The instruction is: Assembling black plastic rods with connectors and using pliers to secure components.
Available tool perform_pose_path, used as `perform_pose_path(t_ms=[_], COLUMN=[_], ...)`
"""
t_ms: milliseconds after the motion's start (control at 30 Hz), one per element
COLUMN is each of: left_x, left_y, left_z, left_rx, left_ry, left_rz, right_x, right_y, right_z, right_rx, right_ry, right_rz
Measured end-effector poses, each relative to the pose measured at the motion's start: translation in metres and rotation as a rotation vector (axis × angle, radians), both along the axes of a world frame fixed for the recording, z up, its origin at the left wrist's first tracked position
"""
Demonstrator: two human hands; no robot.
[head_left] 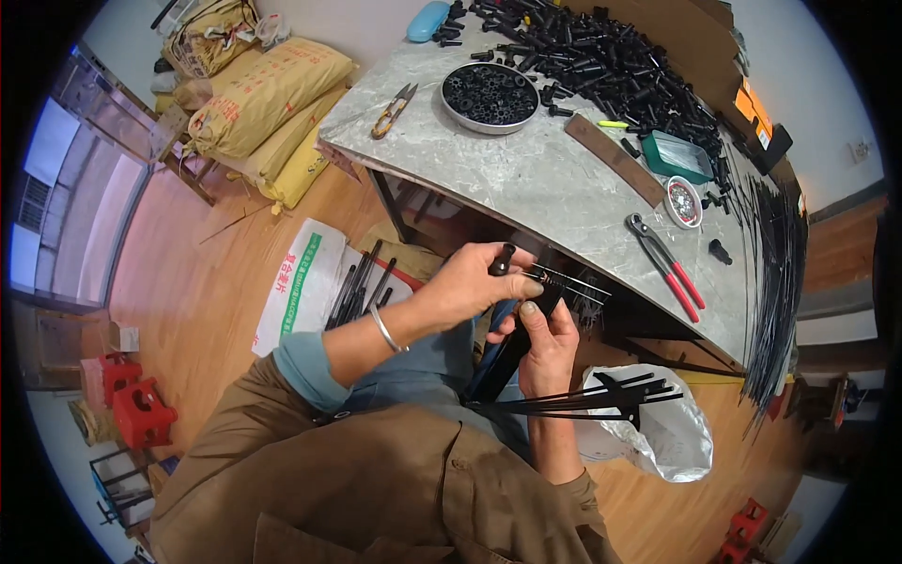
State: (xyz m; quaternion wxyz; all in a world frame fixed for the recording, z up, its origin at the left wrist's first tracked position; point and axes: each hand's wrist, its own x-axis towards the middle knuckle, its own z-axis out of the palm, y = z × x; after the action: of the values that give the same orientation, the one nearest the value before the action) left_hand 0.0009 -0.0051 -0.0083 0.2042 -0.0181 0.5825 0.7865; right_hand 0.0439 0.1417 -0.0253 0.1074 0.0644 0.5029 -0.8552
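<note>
My left hand (470,280), with a silver bangle on its wrist, is closed around a small black tube-shaped piece (504,259) with a flared end. Close against it, my right hand (548,350) has thumb and fingers pinched together; what they hold is hidden. Thin dark rods with shiny edges (584,283) stick out to the right beyond the fingertips. Across my right forearm lies a bundle of long black rods (601,404), running from my lap toward a white plastic bag (684,442).
On the grey table (526,174) are a bowl of black rings (490,96), heaped black parts (601,61), red-handled pincers (669,268), thread snips (395,111), a green box (676,158) and a long wire bundle (775,282). Black tubes (362,287) lie on a white sack (296,282) to the left.
</note>
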Motion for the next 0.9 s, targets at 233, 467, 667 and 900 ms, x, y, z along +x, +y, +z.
perform_pose_path(t_ms=[233,467,667,900], left_x=[0.001,0.002,0.001,0.007], left_y=[0.008,0.008,0.005,0.005], left_z=[-0.009,-0.011,-0.011,-0.021], left_rx=[0.037,0.194,0.262,0.200], left_ry=[0.028,-0.016,-0.029,0.030], left_rz=[0.120,0.130,0.033,0.032], right_x=[-0.010,-0.022,-0.017,-0.017], right_y=[0.024,0.027,0.027,0.022], right_z=[-0.003,-0.004,-0.014,-0.014], right_rx=[0.426,0.259,0.177,0.126], right_ry=[0.151,0.125,0.016,0.016], right_rz=[0.150,0.290,0.267,0.244])
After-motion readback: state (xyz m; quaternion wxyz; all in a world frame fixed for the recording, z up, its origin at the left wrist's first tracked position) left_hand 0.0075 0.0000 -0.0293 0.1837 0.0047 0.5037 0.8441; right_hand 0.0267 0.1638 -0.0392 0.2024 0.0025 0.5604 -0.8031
